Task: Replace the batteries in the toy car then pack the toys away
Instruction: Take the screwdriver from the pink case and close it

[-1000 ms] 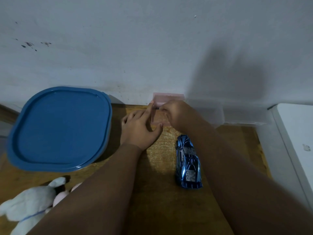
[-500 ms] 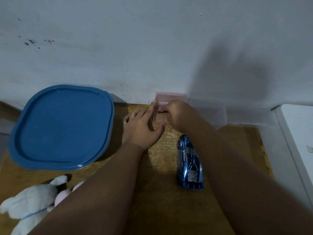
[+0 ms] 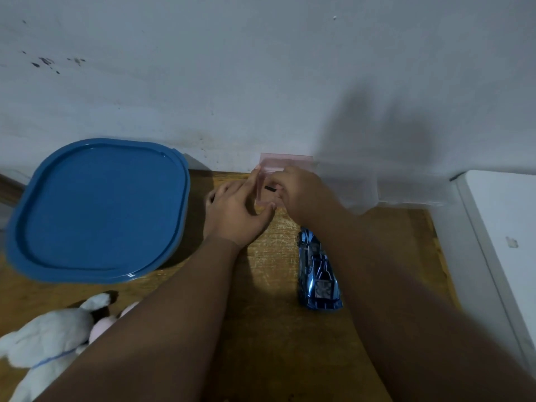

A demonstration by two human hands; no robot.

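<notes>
Lying on the wooden table (image 3: 269, 352), the blue toy car (image 3: 317, 271) is seen with its length running from 12 to 6 o'clock, untouched by either hand and partly covered at 3 o'clock by the right forearm. At about 11 o'clock from the car, close to the wall, a small pink box (image 3: 285, 163) of clear plastic is found with its lid raised at the far side.

The box is steadied by the left hand (image 3: 236, 211): the index finger is laid straight along the wall at 9 o'clock, the thumb tip is set against the near corner, and the other fingers are rested on the table, loosely bent and close together. The right hand (image 3: 303, 192) is held over the box from 3 o'clock with its fingers curled downward. A small black piece (image 3: 270, 188) is seen just at those fingertips; whether it is pinched cannot be told.

Beyond the left hand, at 9 o'clock, a large blue lid (image 3: 98, 210) is set on a container. At 7 o'clock a white plush toy (image 3: 49, 338) is laid at the table's near edge. At 3 o'clock of the pink box a clear plastic box (image 3: 406, 190) is placed against the wall.
</notes>
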